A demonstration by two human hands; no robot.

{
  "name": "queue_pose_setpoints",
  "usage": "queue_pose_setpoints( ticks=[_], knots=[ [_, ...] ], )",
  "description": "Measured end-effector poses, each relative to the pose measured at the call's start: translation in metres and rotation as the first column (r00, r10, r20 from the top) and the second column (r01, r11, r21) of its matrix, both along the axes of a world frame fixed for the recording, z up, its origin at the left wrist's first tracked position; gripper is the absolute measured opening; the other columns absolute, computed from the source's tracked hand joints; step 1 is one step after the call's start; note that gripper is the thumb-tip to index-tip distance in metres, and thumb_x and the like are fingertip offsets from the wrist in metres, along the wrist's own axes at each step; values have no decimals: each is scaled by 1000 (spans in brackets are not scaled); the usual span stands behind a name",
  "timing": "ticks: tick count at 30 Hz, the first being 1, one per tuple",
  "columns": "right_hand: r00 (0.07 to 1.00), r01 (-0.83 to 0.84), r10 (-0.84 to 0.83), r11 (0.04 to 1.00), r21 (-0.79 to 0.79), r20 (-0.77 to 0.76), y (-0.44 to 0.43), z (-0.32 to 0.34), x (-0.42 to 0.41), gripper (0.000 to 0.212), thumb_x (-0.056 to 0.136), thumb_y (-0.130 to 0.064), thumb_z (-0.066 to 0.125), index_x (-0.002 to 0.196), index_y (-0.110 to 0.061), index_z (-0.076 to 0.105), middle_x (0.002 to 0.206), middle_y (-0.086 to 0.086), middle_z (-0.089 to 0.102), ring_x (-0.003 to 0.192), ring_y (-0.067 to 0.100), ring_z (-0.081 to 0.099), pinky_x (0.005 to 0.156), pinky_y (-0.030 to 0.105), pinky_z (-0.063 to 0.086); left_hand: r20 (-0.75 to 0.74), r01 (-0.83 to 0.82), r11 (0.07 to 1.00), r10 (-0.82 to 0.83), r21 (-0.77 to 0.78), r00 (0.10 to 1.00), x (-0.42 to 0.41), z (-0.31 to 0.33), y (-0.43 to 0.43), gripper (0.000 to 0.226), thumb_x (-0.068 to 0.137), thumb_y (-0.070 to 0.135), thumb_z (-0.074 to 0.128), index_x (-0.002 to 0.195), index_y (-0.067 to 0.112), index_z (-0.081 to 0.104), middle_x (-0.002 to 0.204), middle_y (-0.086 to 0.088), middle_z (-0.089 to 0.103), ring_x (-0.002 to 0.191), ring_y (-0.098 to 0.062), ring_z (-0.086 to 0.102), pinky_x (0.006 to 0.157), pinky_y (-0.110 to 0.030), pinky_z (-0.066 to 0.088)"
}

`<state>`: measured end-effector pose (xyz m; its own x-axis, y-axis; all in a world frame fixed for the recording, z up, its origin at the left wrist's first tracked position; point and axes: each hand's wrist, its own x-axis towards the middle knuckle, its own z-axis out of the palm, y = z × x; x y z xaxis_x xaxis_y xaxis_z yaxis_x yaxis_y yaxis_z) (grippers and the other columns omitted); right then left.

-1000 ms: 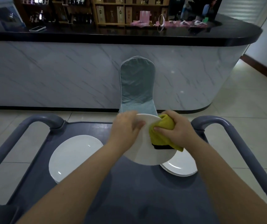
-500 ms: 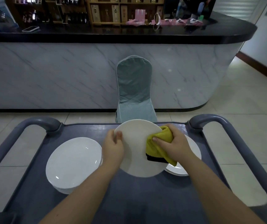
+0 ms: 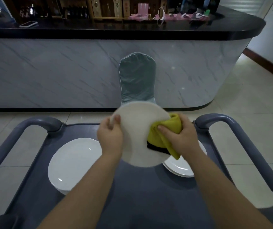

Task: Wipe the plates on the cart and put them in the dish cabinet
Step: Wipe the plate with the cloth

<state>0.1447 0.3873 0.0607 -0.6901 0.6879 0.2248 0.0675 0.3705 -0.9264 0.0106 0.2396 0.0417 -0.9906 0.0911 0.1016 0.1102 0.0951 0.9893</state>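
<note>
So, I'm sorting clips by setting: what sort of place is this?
Probably a restaurant or banquet venue: a marble-fronted bar counter backed by bottle shelves, a cloth-covered chair, and a service cart carrying white plates.

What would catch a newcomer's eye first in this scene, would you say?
The white plate held up mid-frame above the grey cart, its edge gripped by the left hand while the right hand presses a yellow cloth against it. White plates also lie on the cart: left pile, right pile.
</note>
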Motion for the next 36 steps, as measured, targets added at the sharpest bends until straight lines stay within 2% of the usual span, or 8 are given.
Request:
queue_pose_setpoints(
  ticks=[4,10,16,20,23,26,29,36],
  knots=[
    [991,-105,64,912,396,116,-8,-35,4,25,81,-37,74,98,-21,63,86,-11,63,79,6,55,66,16,40,280,260,938,-193,-230,940,9,-59,-23,30,100,39,46,80,18,55,73,2,57,73,-19,53,60,-30,39],
    [972,-156,223,380,912,74,10,-52,-1,22,93,-22,63,110,-8,61,104,10,67,77,30,59,64,40,49,777,82,836,-536,542,329,17,-36,-54,52,96,46,51,113,-3,60,116,-23,67,111,-36,62,84,-47,57],
    [943,-204,303,200,958,137,-1,-50,-4,16,88,-10,65,103,-5,69,103,12,68,78,31,59,69,37,49,791,-124,821,-480,558,380,16,-14,-28,27,95,7,55,118,-6,55,100,-22,66,89,-33,65,64,-46,60],
    [869,-427,389,281,859,305,12,-49,15,31,99,-38,54,119,-15,56,123,7,62,103,26,57,87,37,47,763,-119,801,-498,586,412,15,-18,-36,19,94,-3,51,112,-7,56,96,-20,69,84,-30,69,60,-39,61],
    [885,-466,364,689,555,292,24,-40,28,35,89,-51,63,116,-31,55,118,-16,59,104,2,55,90,29,43,681,-81,756,-531,649,504,15,-21,-45,21,94,-3,51,112,4,58,96,-12,74,82,-22,73,68,-34,61],
    [982,-124,54,908,400,183,29,-25,7,44,78,-39,78,115,-34,55,110,-17,57,98,1,53,89,27,43,626,-20,736,-561,677,541,20,-20,-47,27,92,-3,52,115,11,58,104,-7,73,94,-21,69,79,-35,59],
    [992,27,-72,918,395,102,8,-14,-32,57,79,-29,79,127,-17,50,121,1,52,107,19,51,93,28,38,599,25,722,-593,691,538,30,-22,-40,27,92,-3,52,113,13,58,103,-7,72,89,-20,70,73,-32,61],
    [905,-423,293,682,596,307,-27,-57,-4,66,79,-36,64,140,-29,39,143,5,45,119,27,49,101,31,37,571,26,711,-585,702,576,29,-32,-48,40,79,0,59,118,11,57,107,-11,71,86,-22,72,74,-33,61]
  ],
)
